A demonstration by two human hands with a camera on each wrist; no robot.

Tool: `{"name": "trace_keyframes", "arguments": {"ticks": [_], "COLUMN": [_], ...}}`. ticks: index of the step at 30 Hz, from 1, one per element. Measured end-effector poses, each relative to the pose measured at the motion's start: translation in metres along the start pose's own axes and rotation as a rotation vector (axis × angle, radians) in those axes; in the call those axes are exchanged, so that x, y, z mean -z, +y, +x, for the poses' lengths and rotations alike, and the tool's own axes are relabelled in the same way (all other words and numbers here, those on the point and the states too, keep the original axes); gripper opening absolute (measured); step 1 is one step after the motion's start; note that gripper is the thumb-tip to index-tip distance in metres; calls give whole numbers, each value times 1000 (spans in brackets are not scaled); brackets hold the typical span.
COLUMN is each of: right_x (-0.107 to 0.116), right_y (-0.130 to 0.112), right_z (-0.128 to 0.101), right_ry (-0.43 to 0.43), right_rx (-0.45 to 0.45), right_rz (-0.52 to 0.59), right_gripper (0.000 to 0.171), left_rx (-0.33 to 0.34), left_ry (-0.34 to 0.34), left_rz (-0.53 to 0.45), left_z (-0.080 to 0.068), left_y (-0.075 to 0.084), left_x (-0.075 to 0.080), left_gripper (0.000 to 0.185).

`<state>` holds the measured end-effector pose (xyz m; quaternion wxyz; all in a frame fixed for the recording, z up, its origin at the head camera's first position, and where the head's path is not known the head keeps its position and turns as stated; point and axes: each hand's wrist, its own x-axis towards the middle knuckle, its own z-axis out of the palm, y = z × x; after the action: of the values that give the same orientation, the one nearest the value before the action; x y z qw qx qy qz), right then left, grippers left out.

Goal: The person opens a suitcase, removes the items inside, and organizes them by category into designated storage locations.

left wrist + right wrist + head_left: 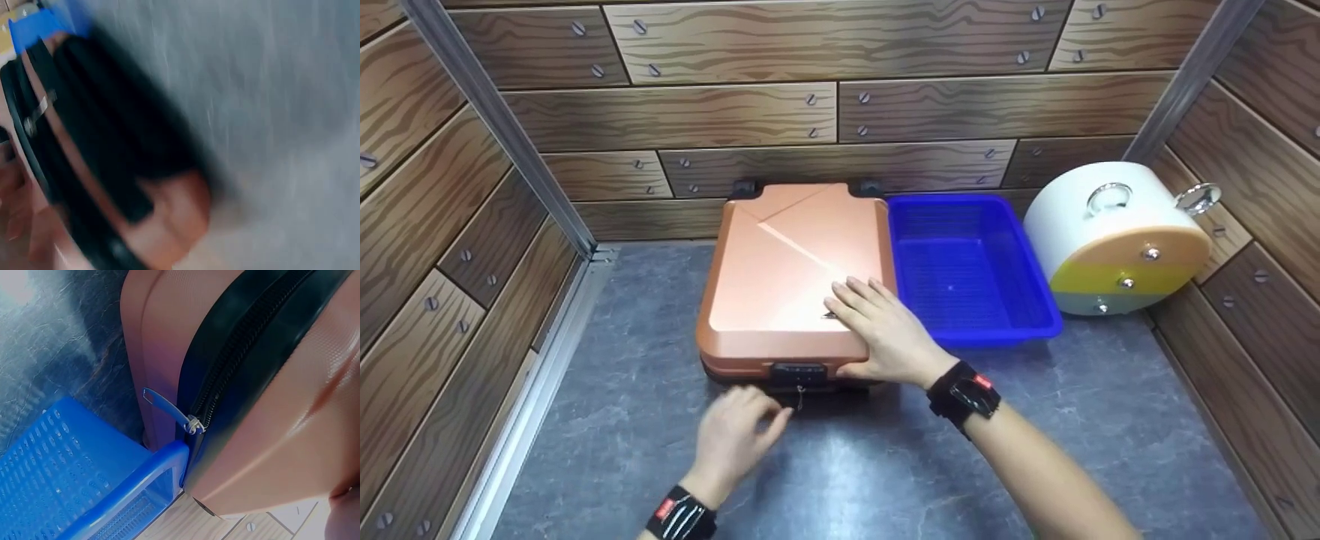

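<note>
A rose-gold hard-shell suitcase (pixel 780 285) lies flat on the grey floor, its lid down. My right hand (pixel 892 337) rests on the lid's near right corner with fingers spread and straight. Just in front of the suitcase's near side, my left hand (pixel 735 431) hovers with loosely curled fingers, thumb apart, nothing between them. A black lock (pixel 799 373) sits on that near side, and a small metal zipper pull (pixel 800 397) hangs below it, close to the left thumb. Another zipper pull (pixel 163 408) stands out from the black zipper band (pixel 242 337) in the right wrist view. The left wrist view is blurred.
A blue plastic basket (pixel 1054 322) stands against the suitcase's right side. Farther right is a rounded white cabinet (pixel 1080 195) with coloured drawers and a ring handle. Wood-pattern walls (pixel 750 112) enclose the back and both sides.
</note>
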<state>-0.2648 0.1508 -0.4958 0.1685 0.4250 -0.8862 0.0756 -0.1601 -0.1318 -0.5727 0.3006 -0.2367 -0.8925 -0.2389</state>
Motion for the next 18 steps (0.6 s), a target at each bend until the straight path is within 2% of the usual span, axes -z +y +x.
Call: {"name": "trace_keyframes", "arguments": {"ticks": [3,5,6,8,12,16,18], "right_x": [1,1,1,0,-1,0,1], "right_y": [0,0,0,0,-1,-2,-1], "right_z": [1,1,1,0,0,-1,-1], "right_ry": [-4,-10,-14,-15,4,9,7], "right_rx": [-7,-13,-17,-19,-15,-11,-13], "right_rz": [3,5,7,12,19,28,29], "right_gripper": [111,111,111,111,111,111,111], "left_rx": [284,458,523,613,741,788,787], "left_ry": [-232,-327,-346,-331,-256,-208,-191], "left_rz": [-50,-127,-186,-302,-530,-655,-665], "left_z": [-5,-4,-2,1,3,1,1], "left_y": [9,13,15,19,26,28,28], "left_x": [-11,-17,-19,-26,-36,-40,-40], "left_gripper": [31,38,39,37,24,13,10]}}
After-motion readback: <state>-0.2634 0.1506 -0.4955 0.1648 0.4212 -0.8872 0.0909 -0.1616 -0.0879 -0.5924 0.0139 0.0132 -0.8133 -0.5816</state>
